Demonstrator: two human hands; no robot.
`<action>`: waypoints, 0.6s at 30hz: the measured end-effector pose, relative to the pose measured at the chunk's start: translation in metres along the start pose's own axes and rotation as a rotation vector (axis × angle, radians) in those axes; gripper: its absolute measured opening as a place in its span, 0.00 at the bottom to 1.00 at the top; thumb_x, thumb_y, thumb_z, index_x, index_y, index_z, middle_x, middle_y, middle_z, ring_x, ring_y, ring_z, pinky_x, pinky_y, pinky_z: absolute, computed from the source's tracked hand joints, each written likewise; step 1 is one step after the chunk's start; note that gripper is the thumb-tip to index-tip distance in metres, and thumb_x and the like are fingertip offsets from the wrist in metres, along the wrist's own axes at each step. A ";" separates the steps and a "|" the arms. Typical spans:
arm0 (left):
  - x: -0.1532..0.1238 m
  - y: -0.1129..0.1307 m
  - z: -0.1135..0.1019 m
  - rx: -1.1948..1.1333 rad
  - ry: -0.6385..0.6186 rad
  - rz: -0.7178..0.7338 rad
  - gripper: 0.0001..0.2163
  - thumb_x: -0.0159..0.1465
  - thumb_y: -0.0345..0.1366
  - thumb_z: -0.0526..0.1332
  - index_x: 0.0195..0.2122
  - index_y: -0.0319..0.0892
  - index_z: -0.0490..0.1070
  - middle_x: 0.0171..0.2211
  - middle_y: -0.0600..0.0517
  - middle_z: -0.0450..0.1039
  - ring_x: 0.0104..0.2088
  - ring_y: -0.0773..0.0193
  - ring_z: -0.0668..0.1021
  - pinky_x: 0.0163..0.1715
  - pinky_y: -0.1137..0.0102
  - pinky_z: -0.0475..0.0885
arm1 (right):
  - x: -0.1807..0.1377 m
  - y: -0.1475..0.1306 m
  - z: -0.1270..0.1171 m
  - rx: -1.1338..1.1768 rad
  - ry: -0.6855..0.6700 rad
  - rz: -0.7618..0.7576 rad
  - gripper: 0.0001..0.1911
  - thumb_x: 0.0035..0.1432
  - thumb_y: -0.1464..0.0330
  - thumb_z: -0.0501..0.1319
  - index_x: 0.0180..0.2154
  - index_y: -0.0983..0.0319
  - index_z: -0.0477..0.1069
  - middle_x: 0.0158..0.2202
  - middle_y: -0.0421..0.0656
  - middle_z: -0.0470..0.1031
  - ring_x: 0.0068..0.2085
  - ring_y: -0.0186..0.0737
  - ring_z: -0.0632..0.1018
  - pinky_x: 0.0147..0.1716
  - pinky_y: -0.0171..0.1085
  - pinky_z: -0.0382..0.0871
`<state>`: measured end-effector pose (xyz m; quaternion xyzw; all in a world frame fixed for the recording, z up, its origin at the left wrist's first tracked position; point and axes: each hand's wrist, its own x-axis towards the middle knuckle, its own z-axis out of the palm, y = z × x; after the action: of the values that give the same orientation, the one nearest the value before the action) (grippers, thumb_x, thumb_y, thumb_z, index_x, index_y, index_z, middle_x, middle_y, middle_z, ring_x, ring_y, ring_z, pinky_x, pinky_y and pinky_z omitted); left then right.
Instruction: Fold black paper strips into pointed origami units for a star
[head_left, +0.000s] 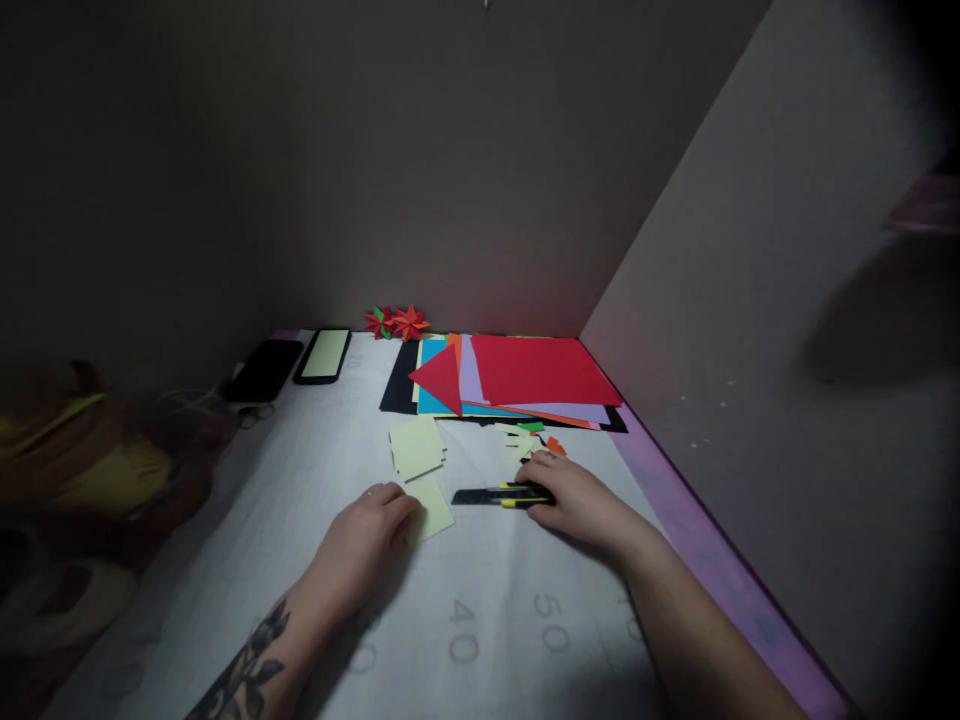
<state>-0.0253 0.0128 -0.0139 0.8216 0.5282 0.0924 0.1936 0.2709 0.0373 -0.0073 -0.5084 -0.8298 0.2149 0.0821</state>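
On the white sheet, a left hand at a pale square and a right hand on a cutter

On the white sheet (499,565), in front of the person, a pale yellow-green square (435,512) of paper lies flat, its left part hidden by the left hand (371,535). The fingers of that hand are bent and close together, a ring on one of them; their tips are out of sight, so I cannot tell whether they pinch the paper or merely rest on it.

The right hand (574,500) has its fingers and thumb closed around the right end of a black and yellow cutter (480,496), which lies crosswise and points left, toward the square but apart from it.

Just beyond the square sits a loose stack of similar squares (417,450), edges uneven. Near the right hand's fingers are small paper scraps (517,441), pale, green and orange.

Farther back, coloured sheets overlap: a large red sheet (544,370) on top, a red triangular piece (442,380) to its left, with lilac, orange, blue and black showing beneath. Behind them, by the wall, stand two folded paper stars (410,322). Left of these lies a phone (324,356) with a lit screen, beside a dark flat object (265,370).
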 end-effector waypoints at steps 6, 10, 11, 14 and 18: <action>0.000 0.003 -0.001 -0.028 -0.019 0.005 0.13 0.66 0.31 0.49 0.36 0.45 0.75 0.35 0.48 0.72 0.37 0.62 0.74 0.36 0.71 0.67 | 0.002 -0.004 0.003 0.023 -0.015 -0.005 0.15 0.46 0.78 0.59 0.38 0.59 0.71 0.38 0.43 0.69 0.42 0.43 0.68 0.39 0.36 0.60; 0.000 0.003 0.001 -0.046 -0.031 0.014 0.14 0.67 0.32 0.48 0.39 0.45 0.75 0.35 0.48 0.72 0.36 0.61 0.74 0.37 0.70 0.67 | 0.002 -0.006 0.004 0.023 -0.018 -0.007 0.16 0.47 0.78 0.59 0.39 0.59 0.71 0.38 0.43 0.69 0.42 0.43 0.68 0.40 0.36 0.60; 0.001 0.003 0.002 -0.047 -0.034 0.016 0.15 0.67 0.33 0.48 0.40 0.45 0.75 0.36 0.48 0.72 0.37 0.61 0.74 0.37 0.70 0.67 | 0.003 -0.007 0.004 0.026 -0.020 -0.004 0.16 0.47 0.77 0.59 0.39 0.59 0.72 0.38 0.43 0.69 0.42 0.43 0.68 0.40 0.36 0.60; 0.002 0.001 0.005 -0.024 -0.050 0.032 0.15 0.68 0.34 0.47 0.44 0.47 0.74 0.38 0.48 0.71 0.38 0.60 0.73 0.39 0.69 0.67 | 0.004 -0.010 0.005 0.043 -0.040 -0.013 0.18 0.48 0.77 0.59 0.41 0.57 0.73 0.38 0.43 0.69 0.43 0.43 0.68 0.39 0.36 0.60; 0.003 -0.001 0.005 0.061 -0.077 0.014 0.16 0.67 0.34 0.48 0.51 0.52 0.70 0.40 0.48 0.70 0.41 0.58 0.72 0.37 0.68 0.66 | 0.006 -0.018 0.006 0.034 -0.088 -0.056 0.22 0.49 0.78 0.58 0.45 0.53 0.73 0.38 0.42 0.69 0.43 0.43 0.68 0.40 0.37 0.60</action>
<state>-0.0231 0.0152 -0.0186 0.8339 0.5169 0.0459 0.1879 0.2513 0.0336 -0.0053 -0.4736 -0.8427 0.2488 0.0604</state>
